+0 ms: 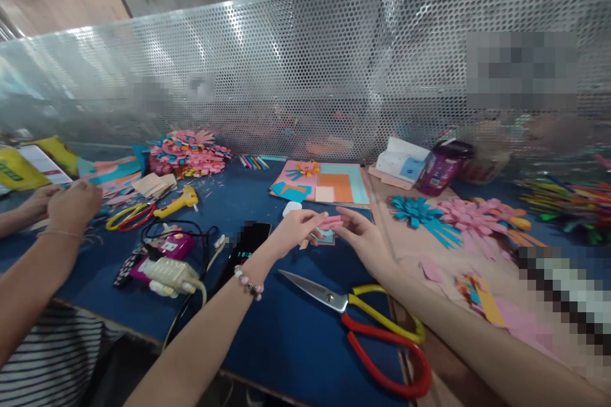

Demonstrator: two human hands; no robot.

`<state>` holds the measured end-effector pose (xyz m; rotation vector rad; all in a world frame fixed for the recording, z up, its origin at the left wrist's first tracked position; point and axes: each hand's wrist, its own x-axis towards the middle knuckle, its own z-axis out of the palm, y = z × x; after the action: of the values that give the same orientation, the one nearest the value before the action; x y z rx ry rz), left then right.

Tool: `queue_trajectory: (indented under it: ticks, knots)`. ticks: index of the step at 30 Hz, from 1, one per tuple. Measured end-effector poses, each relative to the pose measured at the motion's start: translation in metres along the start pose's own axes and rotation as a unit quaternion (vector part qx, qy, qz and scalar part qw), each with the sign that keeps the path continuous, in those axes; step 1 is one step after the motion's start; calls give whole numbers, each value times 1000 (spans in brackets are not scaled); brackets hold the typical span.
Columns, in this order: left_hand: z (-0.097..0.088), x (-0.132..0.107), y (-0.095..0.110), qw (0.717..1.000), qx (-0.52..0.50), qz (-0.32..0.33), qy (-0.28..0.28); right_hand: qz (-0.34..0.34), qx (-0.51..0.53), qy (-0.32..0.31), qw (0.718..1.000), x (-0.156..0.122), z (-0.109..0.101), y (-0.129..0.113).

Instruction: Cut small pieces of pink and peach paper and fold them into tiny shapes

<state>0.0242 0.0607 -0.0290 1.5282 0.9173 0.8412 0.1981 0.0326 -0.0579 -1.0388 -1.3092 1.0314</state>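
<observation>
My left hand (296, 227) and my right hand (360, 236) meet over the blue table (291, 337). Both pinch a small pink paper strip (330, 222) between their fingertips. Just below it lies a small paper piece in teal and pink (323, 237). My left wrist wears a bead bracelet (249, 283). Large scissors with red and yellow handles (372, 324) lie on the table under my right forearm.
A co-worker in a striped shirt sits at the left, hands (71, 203) near a second pair of scissors (130, 215) and a yellow glue gun (179, 202). A phone (244, 248), power strip (167, 270), paper flowers (188, 152) (472, 216), coloured sheets (329, 184) and a perforated metal screen surround me.
</observation>
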Motion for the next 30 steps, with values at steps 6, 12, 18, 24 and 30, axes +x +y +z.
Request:
queue_trajectory:
  ticks: [6,12,18,24,30]
  knots:
    - [2,0,-2,996,42,77,2,2,21,-2,1000,1,-1,4]
    - [3,6,-9,993,62,96,1,-1,4,16,1000,0,0,3]
    - [4,8,-13,992,74,103,17,4,27,21,999,2,0,5]
    - [6,7,-11,991,72,109,26,17,40,17,999,2,0,6]
    - [6,8,-13,990,72,119,29,19,51,18,998,4,0,13]
